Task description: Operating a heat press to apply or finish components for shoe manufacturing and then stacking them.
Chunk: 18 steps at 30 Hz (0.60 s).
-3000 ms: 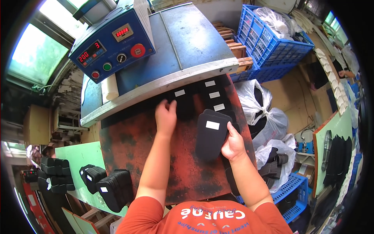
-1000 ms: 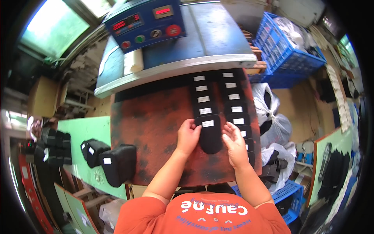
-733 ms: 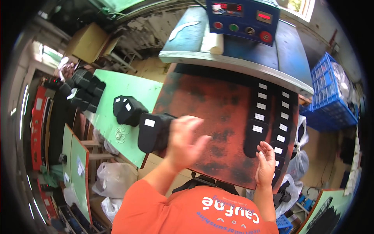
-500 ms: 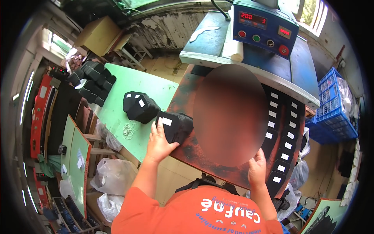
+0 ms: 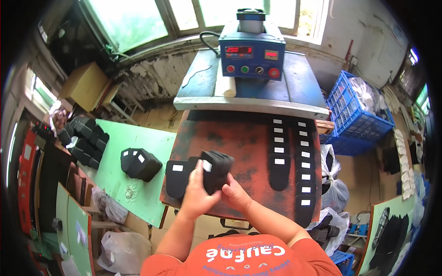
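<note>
Between both hands is a stack of black fabric pads (image 5: 219, 172) with a white label on its front piece, tilted over the left half of the reddish-brown board. My left hand (image 5: 198, 197) grips its left side, fingers pointing up near the label. At the lower right edge of the stack, my right hand (image 5: 236, 193) closes its fingers and thumb on it. Left of the stack, a labelled black pad (image 5: 176, 186) lies flat on the board, with another partly hidden by my left hand. Overlapping labelled pads (image 5: 279, 172) lie in two columns along the board's right side.
A blue press machine (image 5: 252, 57) with buttons and a red display stands beyond the board (image 5: 244, 138). On the green table (image 5: 108, 184) at left sit more pad stacks (image 5: 140, 164) and pale rings (image 5: 132, 191). Blue crates (image 5: 354, 115) and plastic bags (image 5: 336, 193) stand at right.
The view has turned. My right hand has left the right-hand columns and joined my left on the stack, now lifted from the board's left edge. Flat pads now show there.
</note>
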### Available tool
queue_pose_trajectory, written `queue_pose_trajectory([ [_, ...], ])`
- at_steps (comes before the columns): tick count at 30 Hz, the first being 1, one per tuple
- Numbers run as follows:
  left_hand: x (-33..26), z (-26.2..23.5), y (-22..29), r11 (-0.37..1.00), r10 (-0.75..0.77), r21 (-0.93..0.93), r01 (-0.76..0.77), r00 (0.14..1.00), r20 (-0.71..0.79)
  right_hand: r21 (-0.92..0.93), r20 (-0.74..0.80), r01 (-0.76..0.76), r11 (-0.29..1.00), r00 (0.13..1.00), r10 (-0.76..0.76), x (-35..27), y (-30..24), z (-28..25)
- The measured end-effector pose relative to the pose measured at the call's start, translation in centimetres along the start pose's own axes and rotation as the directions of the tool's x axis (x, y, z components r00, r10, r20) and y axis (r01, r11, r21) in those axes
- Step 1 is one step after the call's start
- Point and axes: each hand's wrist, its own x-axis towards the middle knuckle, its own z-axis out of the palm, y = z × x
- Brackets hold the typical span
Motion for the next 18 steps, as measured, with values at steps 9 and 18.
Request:
queue_pose_trajectory([
  [9, 1.1, 10.1, 1.0, 0.979, 0.049, -0.203, 0.007, 0.962, 0.269, 0.008, -0.456, 0.186, 0.983, 0.875, -0.162, -9.0, -5.3, -5.4],
  [18, 0.5, 16.7, 4.6, 0.898, -0.03, -0.43, 0.094, 0.988, 0.153, 0.082, -0.581, 0.356, 0.931, 0.776, -0.245, -16.9, -7.2, -7.5],
])
